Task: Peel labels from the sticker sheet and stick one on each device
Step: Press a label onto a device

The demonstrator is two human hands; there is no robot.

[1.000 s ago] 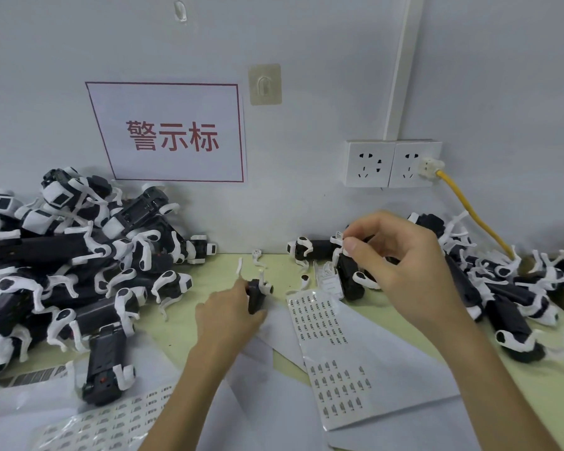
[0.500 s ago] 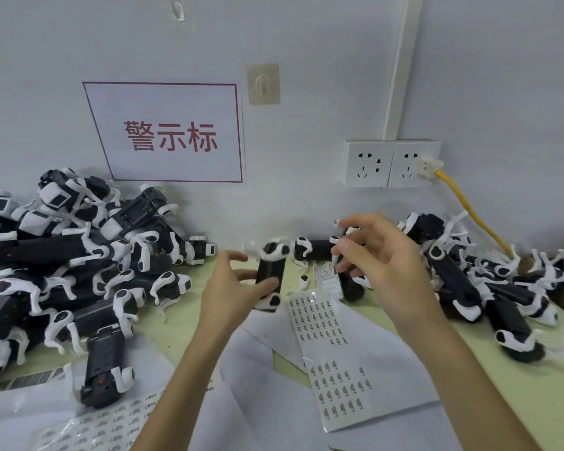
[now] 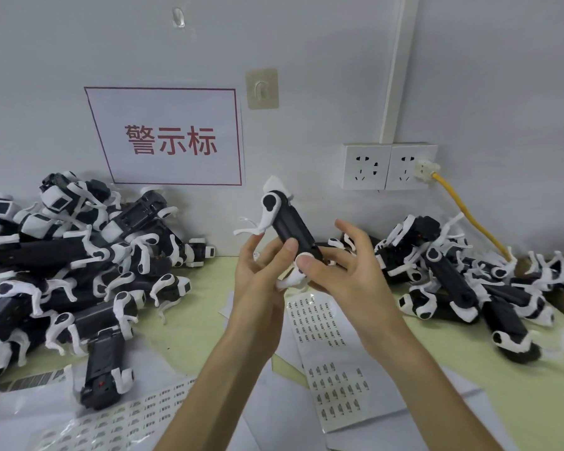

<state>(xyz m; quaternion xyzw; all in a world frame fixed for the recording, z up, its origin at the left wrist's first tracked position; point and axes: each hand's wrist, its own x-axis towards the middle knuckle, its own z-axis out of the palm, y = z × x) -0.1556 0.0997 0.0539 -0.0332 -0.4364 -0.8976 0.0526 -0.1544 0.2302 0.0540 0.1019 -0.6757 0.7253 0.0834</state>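
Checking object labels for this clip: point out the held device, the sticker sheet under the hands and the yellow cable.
held device (image 3: 292, 226): head view, black body.
sticker sheet (image 3: 336, 359): head view, blank band between label blocks.
yellow cable (image 3: 466, 212): head view, mid-length.

Black device (image 3: 292, 227) — tilted; sticker sheet (image 3: 336, 379) flat

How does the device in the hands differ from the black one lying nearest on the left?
The held device is raised and tilted, gripped by the left hand and right hand; the nearest lying device rests flat on white paper, untouched. The held device shows its long side; the lying one points an end at the camera. Both are black with white clips.
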